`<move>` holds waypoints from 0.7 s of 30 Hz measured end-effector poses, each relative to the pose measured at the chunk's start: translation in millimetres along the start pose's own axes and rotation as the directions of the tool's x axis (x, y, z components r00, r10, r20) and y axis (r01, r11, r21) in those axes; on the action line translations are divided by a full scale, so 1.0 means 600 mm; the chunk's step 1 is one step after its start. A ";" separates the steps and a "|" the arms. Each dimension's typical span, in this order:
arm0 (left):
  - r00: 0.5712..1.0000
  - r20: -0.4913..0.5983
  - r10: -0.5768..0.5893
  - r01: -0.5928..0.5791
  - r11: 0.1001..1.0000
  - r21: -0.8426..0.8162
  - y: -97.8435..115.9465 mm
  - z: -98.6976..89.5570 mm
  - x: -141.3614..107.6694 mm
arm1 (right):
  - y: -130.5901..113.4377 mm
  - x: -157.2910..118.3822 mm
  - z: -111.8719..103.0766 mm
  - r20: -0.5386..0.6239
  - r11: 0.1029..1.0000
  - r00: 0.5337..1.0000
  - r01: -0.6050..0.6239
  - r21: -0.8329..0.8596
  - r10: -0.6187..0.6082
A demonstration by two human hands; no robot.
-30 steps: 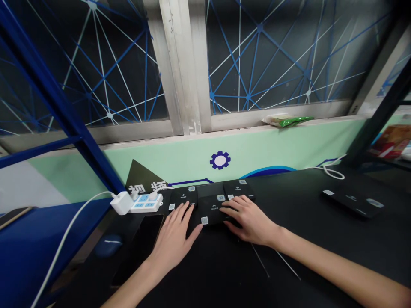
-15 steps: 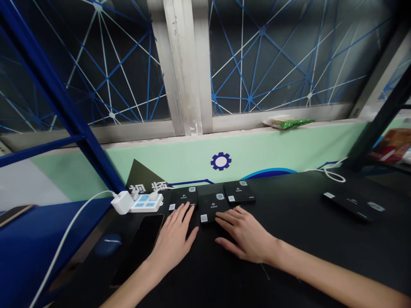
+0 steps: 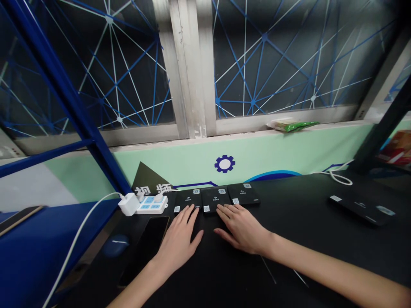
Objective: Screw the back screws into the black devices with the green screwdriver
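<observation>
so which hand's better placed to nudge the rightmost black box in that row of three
Right. The right hand lies flat with its fingers at the front edge of the middle box, beside the rightmost box. The left hand rests by the leftmost box.

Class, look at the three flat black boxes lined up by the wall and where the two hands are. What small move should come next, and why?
Probably lift both hands clear. The three black boxes already sit edge to edge in a fairly even row along the wall, and the left hand and right hand lie flat and open, fingertips just at the near edges of the left and middle boxes, gripping nothing.
</observation>
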State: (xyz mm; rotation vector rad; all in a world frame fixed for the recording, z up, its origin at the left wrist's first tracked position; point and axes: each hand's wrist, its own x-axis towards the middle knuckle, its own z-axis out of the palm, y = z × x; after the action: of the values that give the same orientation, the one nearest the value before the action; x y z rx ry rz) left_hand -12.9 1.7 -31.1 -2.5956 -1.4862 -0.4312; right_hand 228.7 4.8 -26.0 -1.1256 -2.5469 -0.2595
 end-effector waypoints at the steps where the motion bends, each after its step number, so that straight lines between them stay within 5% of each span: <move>1: 1.000 -0.003 0.002 -0.002 1.000 -0.005 0.000 0.000 0.000 | 0.001 0.004 0.001 -0.002 1.000 1.000 -0.003 0.002 0.003; 12: 1.000 -0.016 0.004 -0.005 0.999 -0.047 -0.004 0.002 0.004 | 0.020 0.024 -0.009 0.005 0.998 1.000 -0.022 0.055 0.022; 17: 1.000 0.007 -0.015 0.015 1.000 -0.022 -0.001 0.000 0.006 | 0.066 0.028 -0.031 -0.001 0.968 0.997 0.070 0.239 -0.072; 21: 0.999 0.033 -0.029 0.029 1.000 -0.002 0.000 -0.002 0.006 | 0.121 0.029 -0.032 -0.012 0.975 1.000 0.022 0.220 -0.020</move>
State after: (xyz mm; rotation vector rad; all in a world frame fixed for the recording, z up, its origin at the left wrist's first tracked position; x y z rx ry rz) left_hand -11.4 4.7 -28.9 -2.5980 -1.5370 -0.3954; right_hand 276.2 59.3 0.4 -1.0111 -2.5063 0.0136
